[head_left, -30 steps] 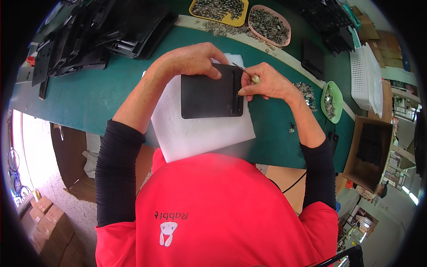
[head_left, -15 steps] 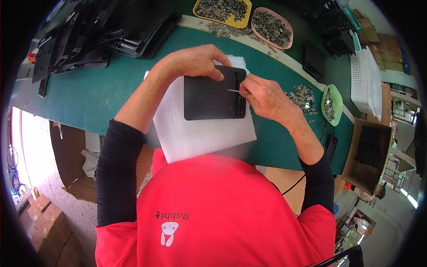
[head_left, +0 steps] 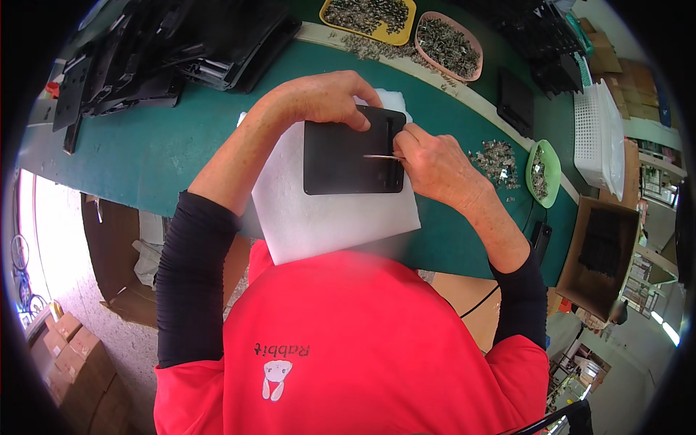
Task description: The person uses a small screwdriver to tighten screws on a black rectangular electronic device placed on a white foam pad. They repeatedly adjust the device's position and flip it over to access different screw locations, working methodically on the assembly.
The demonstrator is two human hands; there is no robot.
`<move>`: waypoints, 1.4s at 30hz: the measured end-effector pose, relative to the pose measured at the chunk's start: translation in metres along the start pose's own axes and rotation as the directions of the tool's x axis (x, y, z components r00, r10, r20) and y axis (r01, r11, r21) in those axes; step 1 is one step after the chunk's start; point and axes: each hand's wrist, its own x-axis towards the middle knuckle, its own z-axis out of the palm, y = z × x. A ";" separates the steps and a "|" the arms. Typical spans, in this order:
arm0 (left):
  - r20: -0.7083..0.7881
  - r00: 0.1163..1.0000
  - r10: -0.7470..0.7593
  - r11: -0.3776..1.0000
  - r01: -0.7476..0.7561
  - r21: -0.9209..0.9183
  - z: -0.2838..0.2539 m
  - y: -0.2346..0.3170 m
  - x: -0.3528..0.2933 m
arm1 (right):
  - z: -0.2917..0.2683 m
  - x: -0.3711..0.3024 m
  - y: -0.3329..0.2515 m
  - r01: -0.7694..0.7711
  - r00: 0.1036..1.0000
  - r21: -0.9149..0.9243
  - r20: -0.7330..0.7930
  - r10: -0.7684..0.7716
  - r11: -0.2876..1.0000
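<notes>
A flat black plastic panel (head_left: 346,156) lies on a white foam pad (head_left: 319,214) on the green table (head_left: 130,152). My left hand (head_left: 326,98) presses down on the panel's far edge, fingers curled over it. My right hand (head_left: 431,161) rests at the panel's right edge and pinches a thin metal strip (head_left: 380,156) that lies across the panel near its slot. Both forearms wear black sleeves.
A pile of black plastic parts (head_left: 167,51) sits at the far left. A yellow tray (head_left: 366,14) and a pink tray (head_left: 449,43) hold small metal pieces. A green bowl (head_left: 544,174) and loose metal pieces (head_left: 496,156) lie to the right, beside a white basket (head_left: 598,134) and a cardboard box (head_left: 602,254).
My right hand has come down from above the panel's right corner to its right edge, bringing the thin metal strip onto the panel. My left hand stays on the far edge.
</notes>
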 end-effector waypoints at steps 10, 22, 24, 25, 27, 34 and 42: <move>-0.020 0.998 0.061 0.998 -0.062 -0.024 0.004 -0.008 0.004 | -0.001 0.002 0.018 -0.257 0.966 0.455 0.080 0.248 0.853; -0.090 0.993 0.081 0.990 -0.090 -0.106 0.009 -0.003 -0.015 | 0.000 -0.014 0.008 -0.422 0.861 0.705 0.113 0.496 0.571; -0.136 0.991 -0.005 0.969 -0.029 -0.244 0.013 -0.003 -0.031 | -0.003 -0.025 0.007 -0.339 0.891 0.633 -0.022 0.454 0.696; -0.212 0.977 -0.019 0.965 -0.037 -0.260 0.017 -0.010 -0.037 | -0.004 -0.030 0.003 -0.309 0.905 0.561 -0.075 0.419 0.768; -0.384 0.922 -0.045 0.983 -0.029 -0.183 0.029 -0.021 -0.050 | -0.009 -0.035 -0.013 -0.334 0.916 0.467 -0.043 0.399 0.818; -0.497 0.855 -0.148 0.988 0.103 -0.118 0.045 -0.023 -0.059 | 0.008 -0.028 -0.040 -0.324 0.938 0.007 -0.131 0.322 0.946; -0.461 0.874 -0.155 0.981 0.079 -0.179 0.044 -0.026 -0.056 | 0.025 -0.022 -0.042 -0.312 0.941 -0.177 -0.192 0.278 0.933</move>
